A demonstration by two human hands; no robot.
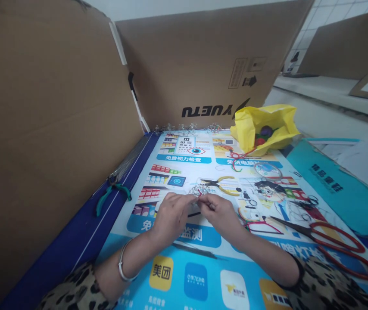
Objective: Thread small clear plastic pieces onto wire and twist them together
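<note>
The left hand and right hand pinched a silver wire cluster. Yellow-handled pliers lay just beyond.

On the surface, pliers lie just behind the right grip, scissors to its right, a bag farther back right.

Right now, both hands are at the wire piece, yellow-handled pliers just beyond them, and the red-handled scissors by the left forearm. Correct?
No: the head view shows the red-handled scissors by the right forearm. The left hand and right hand are at the wire piece, with the yellow-handled pliers just beyond.
</note>
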